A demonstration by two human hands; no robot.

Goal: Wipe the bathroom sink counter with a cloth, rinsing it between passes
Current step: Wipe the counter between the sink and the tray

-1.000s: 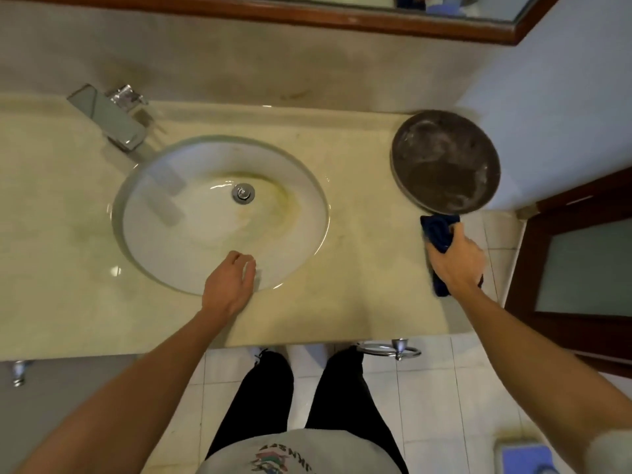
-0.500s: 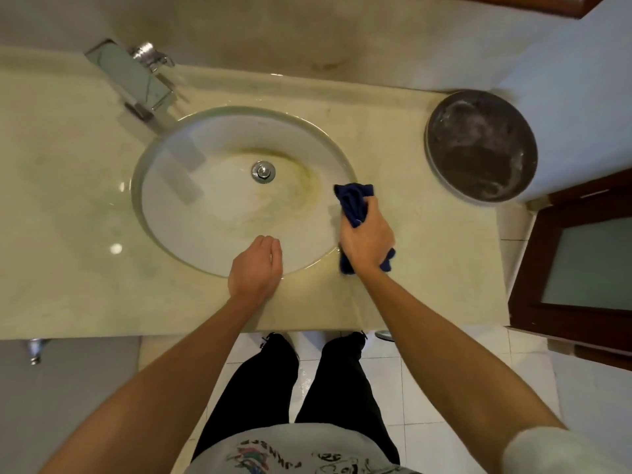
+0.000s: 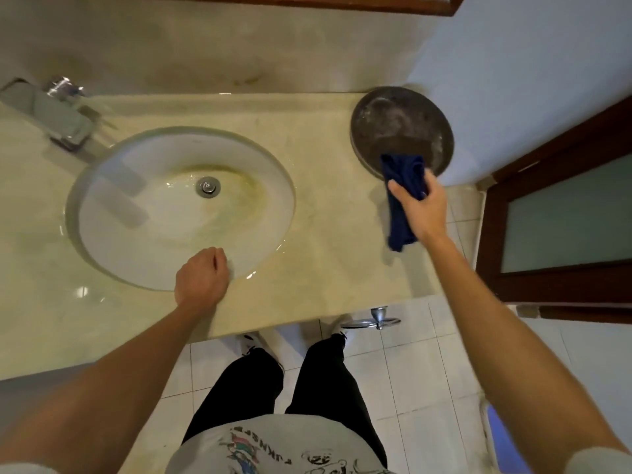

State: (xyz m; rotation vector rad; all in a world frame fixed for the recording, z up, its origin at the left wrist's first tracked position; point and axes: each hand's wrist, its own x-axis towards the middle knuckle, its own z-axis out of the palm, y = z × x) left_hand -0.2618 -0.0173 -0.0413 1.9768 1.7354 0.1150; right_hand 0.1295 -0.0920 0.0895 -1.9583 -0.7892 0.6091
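Note:
A dark blue cloth [image 3: 403, 186] lies bunched on the right end of the beige stone counter [image 3: 328, 213], its far edge over the rim of a round dark tray. My right hand [image 3: 422, 208] grips the cloth from above, pressing it to the counter. My left hand [image 3: 202, 278] rests with curled fingers on the front rim of the white oval sink [image 3: 184, 206], holding nothing. The drain [image 3: 208, 187] sits mid-basin with yellowish stains around it.
A chrome faucet [image 3: 51, 114] stands at the back left of the sink. The round dark tray [image 3: 402, 130] sits in the counter's back right corner against the wall. A wooden door [image 3: 561, 213] is to the right. A chrome towel ring [image 3: 371, 321] hangs under the counter edge.
My right hand swept the cloth from the right edge to the sink's right rim, then back right up to the dark tray. The left hand stayed on the sink rim.

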